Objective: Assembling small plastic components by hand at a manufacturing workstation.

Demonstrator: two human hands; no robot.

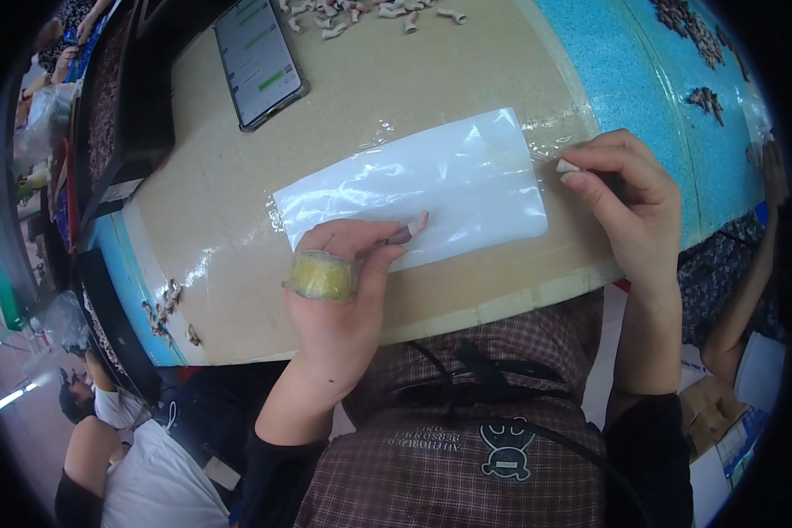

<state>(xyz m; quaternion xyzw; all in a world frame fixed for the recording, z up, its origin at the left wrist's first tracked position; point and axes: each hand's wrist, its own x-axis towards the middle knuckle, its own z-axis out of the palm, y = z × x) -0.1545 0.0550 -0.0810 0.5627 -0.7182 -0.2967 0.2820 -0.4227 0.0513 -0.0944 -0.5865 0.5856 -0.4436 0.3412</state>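
Over a white plastic sheet (466, 167) on the table, my left hand (339, 264) pinches a small tube-like piece (418, 224). That piece is dark at the fingers and pale pinkish at its free end, which points up and right. A yellow band (320, 275) wraps part of this hand. To the right, just past the sheet's edge, my right hand (629, 198) is closed in a pinch on a small white piece (568, 165) between thumb and forefinger. The two pieces are apart.
Pale curled pieces (352, 13) lie at the table's far side beside a phone (260, 62) with its screen lit. Darker pieces sit in piles (691, 31) at the far right and a small pile (163, 308) at the left. People sit on both sides; dark trays (136, 106) stand left.
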